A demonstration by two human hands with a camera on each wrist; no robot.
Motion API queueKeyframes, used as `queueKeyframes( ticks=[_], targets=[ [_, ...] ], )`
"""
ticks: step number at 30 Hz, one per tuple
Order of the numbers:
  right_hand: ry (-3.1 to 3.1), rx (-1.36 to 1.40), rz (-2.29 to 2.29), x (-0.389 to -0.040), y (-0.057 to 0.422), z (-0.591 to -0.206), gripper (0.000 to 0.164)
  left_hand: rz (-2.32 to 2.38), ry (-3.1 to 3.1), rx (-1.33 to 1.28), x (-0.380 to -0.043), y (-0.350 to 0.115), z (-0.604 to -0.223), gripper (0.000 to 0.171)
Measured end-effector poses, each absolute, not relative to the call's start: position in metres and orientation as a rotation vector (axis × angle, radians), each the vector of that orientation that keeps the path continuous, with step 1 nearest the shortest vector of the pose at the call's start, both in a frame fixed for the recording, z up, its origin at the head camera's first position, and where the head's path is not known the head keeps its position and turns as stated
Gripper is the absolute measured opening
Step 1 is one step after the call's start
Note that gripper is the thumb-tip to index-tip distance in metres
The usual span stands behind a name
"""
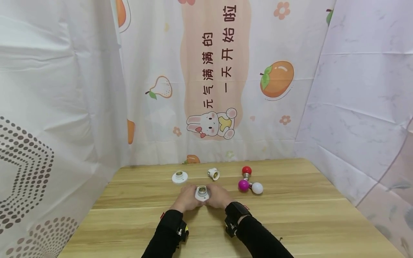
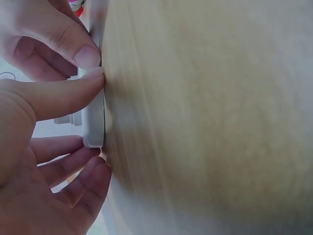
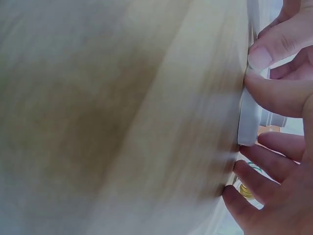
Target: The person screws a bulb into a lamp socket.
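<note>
In the head view, a white lamp holder [image 1: 202, 192] with a flat hexagonal-looking base and a metal threaded mouth faces up between both hands. My left hand [image 1: 187, 199] grips its left side, thumb on the near edge and fingers along the side, as the left wrist view shows at the white base [image 2: 94, 125]. My right hand [image 1: 220, 196] grips the opposite side the same way. The two thumbs meet at the near edge. In the right wrist view the base [image 3: 248, 120] sits close over the wooden table, with the right fingertips right at the surface.
Behind the hands are a round-based white lamp holder [image 1: 179, 177] and a smaller white socket [image 1: 213, 174] lying tipped. To the right lie a red bulb [image 1: 246, 170], a magenta bulb [image 1: 243, 185] and a white bulb [image 1: 257, 188], bases together. A printed curtain [image 1: 155, 125] hangs behind the table [image 1: 290, 208].
</note>
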State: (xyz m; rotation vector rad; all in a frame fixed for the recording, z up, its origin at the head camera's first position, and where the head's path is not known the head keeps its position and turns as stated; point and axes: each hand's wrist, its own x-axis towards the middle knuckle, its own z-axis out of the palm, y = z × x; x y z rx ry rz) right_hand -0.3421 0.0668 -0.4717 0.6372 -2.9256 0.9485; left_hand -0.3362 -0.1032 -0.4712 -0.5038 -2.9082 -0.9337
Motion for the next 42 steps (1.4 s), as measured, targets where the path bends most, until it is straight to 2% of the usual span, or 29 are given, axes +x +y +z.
queueKeyframes(
  ticks=[4,17,26,35,42],
  targets=[
    [-2.923,0.651,0.953,-0.342,0.068,-0.473,0.052,-0.902,-2.924,-0.505,-0.336,-0.102,-0.471,0.056],
    [-2.893,0.718,0.975,-0.339,0.077,-0.47,0.046,-0.925,-2.931,-0.536,-0.333,-0.097,-0.468,0.042],
    [-2.882,0.716,1.034,-0.334,0.082,-0.465,0.042,-1.111,-2.868,-0.587,-0.332,-0.099,-0.472,0.042],
    [-2.862,0.739,1.059,-0.33,0.088,-0.463,0.033,-1.108,-2.88,-0.63,-0.33,-0.1,-0.468,0.043],
    [-2.831,0.773,1.106,-0.326,0.097,-0.464,0.036,-1.152,-2.872,-0.662,-0.324,-0.099,-0.463,0.045]
  ],
)
